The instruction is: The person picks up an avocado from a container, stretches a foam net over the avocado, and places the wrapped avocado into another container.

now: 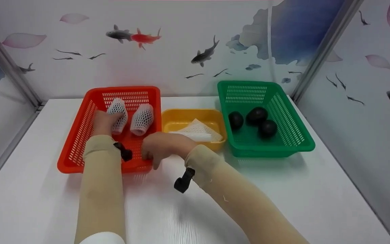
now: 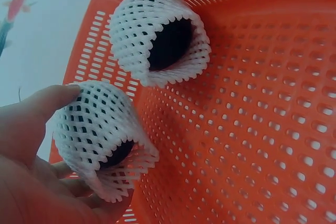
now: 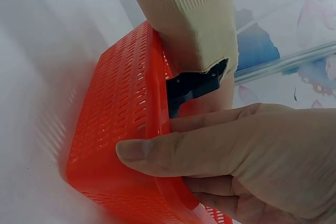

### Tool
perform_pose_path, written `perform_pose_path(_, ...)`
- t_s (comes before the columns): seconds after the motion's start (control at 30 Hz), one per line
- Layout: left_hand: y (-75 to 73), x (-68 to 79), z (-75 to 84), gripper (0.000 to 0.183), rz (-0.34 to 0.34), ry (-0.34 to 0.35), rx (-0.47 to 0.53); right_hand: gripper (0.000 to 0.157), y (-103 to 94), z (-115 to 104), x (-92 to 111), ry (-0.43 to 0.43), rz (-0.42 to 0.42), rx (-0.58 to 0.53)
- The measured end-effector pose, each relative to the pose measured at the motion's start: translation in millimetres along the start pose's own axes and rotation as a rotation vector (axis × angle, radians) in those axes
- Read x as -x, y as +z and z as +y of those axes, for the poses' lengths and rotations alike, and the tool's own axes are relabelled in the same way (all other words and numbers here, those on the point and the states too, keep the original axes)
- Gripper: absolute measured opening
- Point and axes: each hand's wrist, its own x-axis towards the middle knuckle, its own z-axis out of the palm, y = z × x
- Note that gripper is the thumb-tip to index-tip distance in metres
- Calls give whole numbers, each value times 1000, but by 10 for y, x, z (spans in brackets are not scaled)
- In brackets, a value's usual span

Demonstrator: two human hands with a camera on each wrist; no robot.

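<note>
My left hand (image 1: 103, 122) reaches into the red basket (image 1: 127, 96). It holds a dark oval fruit in a white foam net (image 2: 100, 124), thumb on one side and fingers beneath. Through the net's open end the dark fruit shows. Beside it in the basket lies a second netted fruit (image 1: 142, 118), apart from the hand. At the basket's near right corner, my right hand (image 1: 164, 145) grips the rim. In the right wrist view the thumb (image 3: 134, 150) presses the outside wall, and the other fingers go over the rim to the inside, partly hidden.
A yellow tray (image 1: 212, 117) holding flat white foam nets (image 1: 196, 130) stands between the red basket and a green basket (image 1: 288, 118). Inside the green basket lie 3 bare dark fruits (image 1: 257, 116). Printed walls (image 1: 181, 44) enclose the white table (image 1: 317, 196) at back and sides.
</note>
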Motion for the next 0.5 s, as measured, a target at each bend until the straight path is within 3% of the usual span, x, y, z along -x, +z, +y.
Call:
perform_pose_path(0.27,21,-53,16,70,-113,-1,-143,37,11,1,-9,3,2,-3)
perform_pose_path(0.5,10,-85,9,68,-145,-21,-198,37,17,-4,-6,10,5,-16)
